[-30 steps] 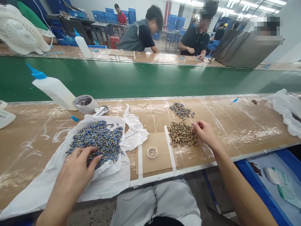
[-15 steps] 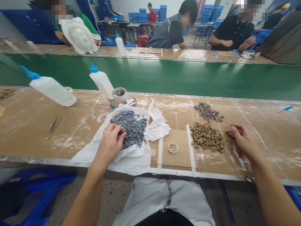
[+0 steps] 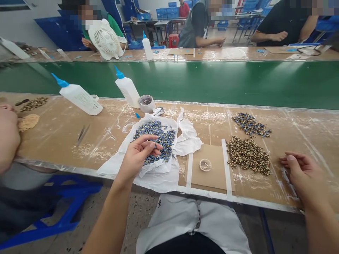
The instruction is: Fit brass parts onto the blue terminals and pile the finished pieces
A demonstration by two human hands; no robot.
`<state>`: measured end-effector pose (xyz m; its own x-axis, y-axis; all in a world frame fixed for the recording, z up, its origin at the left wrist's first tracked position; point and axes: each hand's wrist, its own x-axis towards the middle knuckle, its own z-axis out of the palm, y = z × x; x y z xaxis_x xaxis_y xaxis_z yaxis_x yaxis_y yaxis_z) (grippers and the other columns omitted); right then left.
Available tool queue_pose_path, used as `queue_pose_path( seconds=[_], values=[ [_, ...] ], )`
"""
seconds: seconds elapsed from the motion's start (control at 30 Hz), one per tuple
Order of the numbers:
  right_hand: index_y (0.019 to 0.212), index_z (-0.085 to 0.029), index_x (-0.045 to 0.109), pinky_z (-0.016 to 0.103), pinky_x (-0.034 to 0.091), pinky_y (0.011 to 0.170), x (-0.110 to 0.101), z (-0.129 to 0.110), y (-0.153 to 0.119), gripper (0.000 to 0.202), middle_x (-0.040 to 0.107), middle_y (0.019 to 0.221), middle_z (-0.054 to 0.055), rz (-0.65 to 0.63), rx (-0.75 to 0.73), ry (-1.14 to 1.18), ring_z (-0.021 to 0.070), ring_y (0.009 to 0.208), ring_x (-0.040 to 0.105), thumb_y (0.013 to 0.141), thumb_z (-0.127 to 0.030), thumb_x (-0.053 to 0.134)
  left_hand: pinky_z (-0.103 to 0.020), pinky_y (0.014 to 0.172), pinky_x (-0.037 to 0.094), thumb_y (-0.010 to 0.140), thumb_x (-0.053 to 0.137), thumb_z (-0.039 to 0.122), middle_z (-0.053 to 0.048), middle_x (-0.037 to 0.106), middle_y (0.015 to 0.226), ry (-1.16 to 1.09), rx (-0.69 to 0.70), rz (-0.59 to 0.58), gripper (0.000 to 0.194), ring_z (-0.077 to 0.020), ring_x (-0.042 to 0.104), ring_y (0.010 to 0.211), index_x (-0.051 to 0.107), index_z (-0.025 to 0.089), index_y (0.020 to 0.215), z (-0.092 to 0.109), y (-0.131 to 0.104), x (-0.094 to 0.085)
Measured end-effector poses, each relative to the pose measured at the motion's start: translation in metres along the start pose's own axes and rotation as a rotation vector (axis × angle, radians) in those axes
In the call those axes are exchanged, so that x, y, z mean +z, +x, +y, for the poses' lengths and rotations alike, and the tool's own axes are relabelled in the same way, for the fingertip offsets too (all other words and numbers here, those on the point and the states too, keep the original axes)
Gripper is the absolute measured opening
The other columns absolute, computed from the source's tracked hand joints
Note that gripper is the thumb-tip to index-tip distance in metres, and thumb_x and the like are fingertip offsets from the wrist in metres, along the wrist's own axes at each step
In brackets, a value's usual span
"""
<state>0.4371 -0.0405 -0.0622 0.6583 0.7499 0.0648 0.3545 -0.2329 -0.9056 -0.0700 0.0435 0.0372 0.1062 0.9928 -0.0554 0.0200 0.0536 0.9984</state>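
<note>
Many blue-and-yellow pieces [image 3: 165,141] lie heaped on a white cloth [image 3: 161,180] that reaches the near edge of the counter [image 3: 60,137]. Left hand [image 3: 140,153] is over the heap, thumb and fingers curled inward; whether they grip a piece cannot be told. Right of the cloth, a small cup [image 3: 205,165] sits on a cardboard pad [image 3: 209,181] at the near edge. Next comes a brass-coloured pile [image 3: 247,155], with a smaller blue-and-brass pile [image 3: 250,124] toward the far edge. Right hand [image 3: 304,173] is right of the brass-coloured pile, fingers loosely bent, released. Tape roll [image 3: 146,103] is beside a blue-tipped bottle [image 3: 128,91] near the far edge.
</note>
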Motion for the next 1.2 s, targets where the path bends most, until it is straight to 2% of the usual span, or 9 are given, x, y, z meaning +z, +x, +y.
queue_pose_path(
  seconds=[0.1, 0.2, 0.33, 0.43, 0.57, 0.73, 0.83, 1.03, 1.2],
  values=[
    [0.096, -0.028, 0.064, 0.048, 0.048, 0.073, 0.001, -0.005, -0.002, 0.039, 0.068, 0.097, 0.022, -0.002, -0.012, -0.005, 0.0262, 0.081, 0.066, 0.078, -0.062, 0.068, -0.023, 0.062, 0.054, 0.079, 0.079, 0.033, -0.007, 0.076, 0.080, -0.127, -0.056, -0.103, 0.024, -0.0127, 0.067, 0.064, 0.071, 0.015, 0.092, -0.005, -0.001, 0.012],
    [0.098, -0.025, 0.064, 0.043, 0.050, 0.074, 0.001, -0.004, -0.001, 0.037, 0.069, 0.094, 0.019, -0.004, -0.038, -0.021, 0.0232, 0.079, 0.066, 0.080, -0.057, 0.068, -0.020, 0.063, 0.055, 0.080, 0.079, 0.030, -0.009, 0.076, 0.083, -0.213, -0.121, -0.175, 0.022, -0.0106, 0.067, 0.065, 0.075, 0.013, 0.094, -0.009, -0.002, 0.021],
    [0.099, -0.021, 0.065, 0.043, 0.053, 0.078, 0.002, 0.002, 0.001, 0.038, 0.070, 0.085, 0.011, 0.033, -0.111, -0.079, 0.0229, 0.076, 0.067, 0.080, -0.054, 0.065, -0.019, 0.072, 0.058, 0.080, 0.080, 0.026, -0.011, 0.077, 0.091, -0.271, -0.176, -0.213, 0.024, -0.0118, 0.071, 0.074, 0.077, 0.013, 0.099, -0.012, -0.005, 0.030],
    [0.098, -0.019, 0.065, 0.040, 0.053, 0.077, 0.003, 0.005, 0.003, 0.033, 0.070, 0.082, 0.009, 0.043, -0.133, -0.104, 0.0220, 0.074, 0.067, 0.081, -0.047, 0.063, -0.020, 0.076, 0.060, 0.078, 0.082, 0.025, -0.009, 0.078, 0.092, -0.296, -0.169, -0.220, 0.020, -0.0143, 0.074, 0.079, 0.078, 0.015, 0.095, -0.015, -0.009, 0.035],
    [0.097, -0.020, 0.066, 0.038, 0.053, 0.075, 0.002, 0.004, 0.003, 0.023, 0.071, 0.083, 0.010, 0.059, -0.140, -0.130, 0.0213, 0.074, 0.068, 0.083, -0.038, 0.063, -0.022, 0.082, 0.061, 0.082, 0.078, 0.027, -0.010, 0.078, 0.096, -0.268, -0.139, -0.215, 0.014, -0.0183, 0.076, 0.085, 0.079, 0.014, 0.087, -0.019, -0.013, 0.040],
    [0.095, -0.018, 0.067, 0.037, 0.052, 0.074, 0.003, -0.004, 0.001, 0.015, 0.071, 0.083, 0.012, 0.061, -0.110, -0.127, 0.0184, 0.073, 0.067, 0.085, -0.031, 0.065, -0.024, 0.089, 0.060, 0.087, 0.074, 0.027, -0.011, 0.077, 0.103, -0.260, -0.194, -0.285, 0.024, -0.0198, 0.075, 0.094, 0.075, 0.015, 0.107, -0.022, -0.015, 0.047],
    [0.091, -0.018, 0.067, 0.035, 0.051, 0.073, 0.004, -0.011, -0.001, 0.009, 0.070, 0.082, 0.012, 0.052, -0.076, -0.120, 0.0153, 0.071, 0.066, 0.086, -0.026, 0.066, -0.026, 0.091, 0.060, 0.086, 0.075, 0.024, -0.011, 0.077, 0.103, -0.234, -0.196, -0.316, 0.026, -0.0189, 0.075, 0.093, 0.074, 0.014, 0.109, -0.021, -0.015, 0.050],
    [0.086, -0.018, 0.067, 0.034, 0.050, 0.074, 0.006, -0.023, -0.004, 0.004, 0.069, 0.080, 0.010, 0.056, -0.064, -0.131, 0.0132, 0.069, 0.064, 0.087, -0.022, 0.065, -0.029, 0.088, 0.061, 0.083, 0.076, 0.022, -0.010, 0.077, 0.099, -0.163, -0.191, -0.374, 0.027, -0.0196, 0.074, 0.094, 0.073, 0.012, 0.108, -0.016, -0.017, 0.054],
    [0.088, -0.017, 0.068, 0.033, 0.050, 0.073, 0.005, -0.016, -0.002, 0.006, 0.071, 0.080, 0.010, 0.064, -0.097, -0.169, 0.0149, 0.070, 0.066, 0.087, -0.022, 0.065, -0.028, 0.083, 0.062, 0.081, 0.077, 0.021, -0.009, 0.078, 0.094, -0.079, -0.173, -0.378, 0.022, -0.0191, 0.075, 0.088, 0.075, 0.012, 0.101, -0.023, -0.020, 0.059]
  ],
)
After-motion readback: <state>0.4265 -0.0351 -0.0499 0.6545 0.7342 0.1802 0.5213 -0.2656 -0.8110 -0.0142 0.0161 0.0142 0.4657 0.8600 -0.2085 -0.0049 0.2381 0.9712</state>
